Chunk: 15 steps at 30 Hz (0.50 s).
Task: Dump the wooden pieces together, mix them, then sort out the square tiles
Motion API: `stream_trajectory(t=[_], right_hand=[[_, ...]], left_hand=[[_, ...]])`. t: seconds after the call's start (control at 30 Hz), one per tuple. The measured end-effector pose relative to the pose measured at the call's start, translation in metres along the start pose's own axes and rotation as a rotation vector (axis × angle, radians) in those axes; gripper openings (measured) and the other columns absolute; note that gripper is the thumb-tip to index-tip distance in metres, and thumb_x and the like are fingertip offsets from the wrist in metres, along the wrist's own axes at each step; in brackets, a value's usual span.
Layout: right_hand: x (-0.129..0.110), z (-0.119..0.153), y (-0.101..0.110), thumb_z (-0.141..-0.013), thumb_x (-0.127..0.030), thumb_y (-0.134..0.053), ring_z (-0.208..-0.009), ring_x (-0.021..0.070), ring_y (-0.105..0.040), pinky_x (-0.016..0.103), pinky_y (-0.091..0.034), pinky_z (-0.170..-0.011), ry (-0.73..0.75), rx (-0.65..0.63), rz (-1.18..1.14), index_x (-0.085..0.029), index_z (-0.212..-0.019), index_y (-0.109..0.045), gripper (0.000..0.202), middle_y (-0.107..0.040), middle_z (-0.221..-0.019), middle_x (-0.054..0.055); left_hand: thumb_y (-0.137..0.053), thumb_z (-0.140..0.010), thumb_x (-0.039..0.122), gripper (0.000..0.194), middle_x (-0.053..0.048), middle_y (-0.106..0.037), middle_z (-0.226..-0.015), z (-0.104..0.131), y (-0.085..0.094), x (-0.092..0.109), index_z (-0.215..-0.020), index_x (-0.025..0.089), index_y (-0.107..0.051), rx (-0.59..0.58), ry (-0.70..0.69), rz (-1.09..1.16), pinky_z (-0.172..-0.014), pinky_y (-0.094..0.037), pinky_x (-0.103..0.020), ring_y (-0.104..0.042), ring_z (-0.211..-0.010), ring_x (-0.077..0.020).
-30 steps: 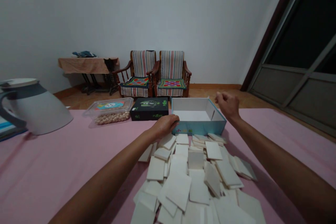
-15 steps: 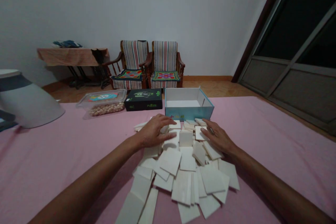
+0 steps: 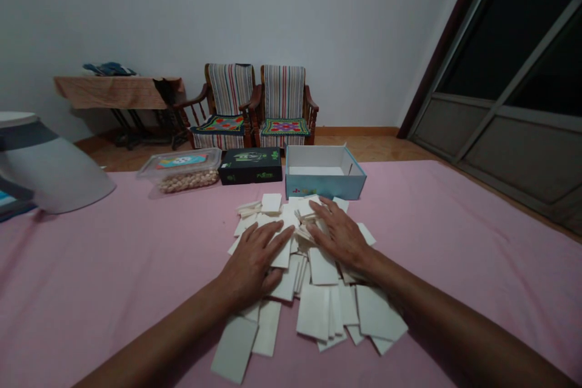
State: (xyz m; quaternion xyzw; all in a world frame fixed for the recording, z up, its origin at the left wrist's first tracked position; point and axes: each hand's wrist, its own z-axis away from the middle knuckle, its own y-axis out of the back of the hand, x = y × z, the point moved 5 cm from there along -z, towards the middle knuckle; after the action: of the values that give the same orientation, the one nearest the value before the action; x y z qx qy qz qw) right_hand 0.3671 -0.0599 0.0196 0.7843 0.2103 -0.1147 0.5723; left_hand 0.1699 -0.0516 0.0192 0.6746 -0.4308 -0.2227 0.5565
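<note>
Hands (image 3: 297,245) on white tiles (image 3: 313,310), open pink cloth (image 3: 422,218) both sides

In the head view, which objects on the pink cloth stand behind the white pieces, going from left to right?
Grey-and-white jug, clear plastic container of nuts, black box, open light-blue box.
</note>
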Motion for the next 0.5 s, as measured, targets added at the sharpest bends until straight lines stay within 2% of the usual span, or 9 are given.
stream_trajectory(t=[0.1, 0.3, 0.4, 0.5], right_hand=[[-0.022, -0.007, -0.011, -0.089, -0.055, -0.039, -0.131, 0.0337, -0.035, 0.054, -0.033, -0.101, 0.025, -0.038, 0.047, -0.024, -0.14, -0.038, 0.06, -0.032, -0.148, 0.013], [-0.058, -0.027, -0.031, -0.09, -0.055, -0.035, -0.13, 0.0359, -0.033, 0.057, -0.03, -0.1, 0.063, -0.117, 0.052, -0.023, -0.143, -0.032, 0.062, -0.03, -0.149, 0.015], [-0.073, -0.037, -0.039, -0.09, -0.055, -0.034, -0.129, 0.0374, -0.034, 0.059, -0.029, -0.099, 0.085, -0.149, 0.041, -0.022, -0.142, -0.034, 0.062, -0.028, -0.15, 0.017], [-0.088, -0.046, -0.047, -0.091, -0.053, -0.036, -0.133, 0.0355, -0.029, 0.059, -0.027, -0.101, 0.13, -0.171, -0.003, -0.024, -0.142, -0.033, 0.059, -0.027, -0.151, 0.014]], left_hand=[[-0.053, -0.072, 0.015, 0.071, -0.012, -0.044, -0.14, 0.013, 0.004, -0.019, -0.14, 0.023, -0.034, 0.067, 0.044, -0.021, -0.105, -0.031, -0.053, -0.039, -0.128, -0.0295], [-0.048, -0.082, 0.023, 0.054, -0.012, -0.052, -0.133, 0.03, 0.016, -0.061, -0.135, 0.02, -0.041, 0.162, 0.141, -0.03, -0.1, -0.041, -0.048, -0.049, -0.12, -0.0289], [-0.047, -0.081, 0.024, 0.056, -0.01, -0.054, -0.131, 0.034, 0.021, -0.075, -0.136, 0.022, -0.039, 0.206, 0.17, 0.029, -0.099, -0.043, -0.043, -0.052, -0.118, -0.0268], [-0.046, -0.079, 0.024, 0.064, -0.009, -0.053, -0.132, 0.04, 0.025, -0.086, -0.141, 0.023, -0.032, 0.243, 0.264, 0.065, -0.096, -0.046, -0.04, -0.054, -0.116, -0.0263]])
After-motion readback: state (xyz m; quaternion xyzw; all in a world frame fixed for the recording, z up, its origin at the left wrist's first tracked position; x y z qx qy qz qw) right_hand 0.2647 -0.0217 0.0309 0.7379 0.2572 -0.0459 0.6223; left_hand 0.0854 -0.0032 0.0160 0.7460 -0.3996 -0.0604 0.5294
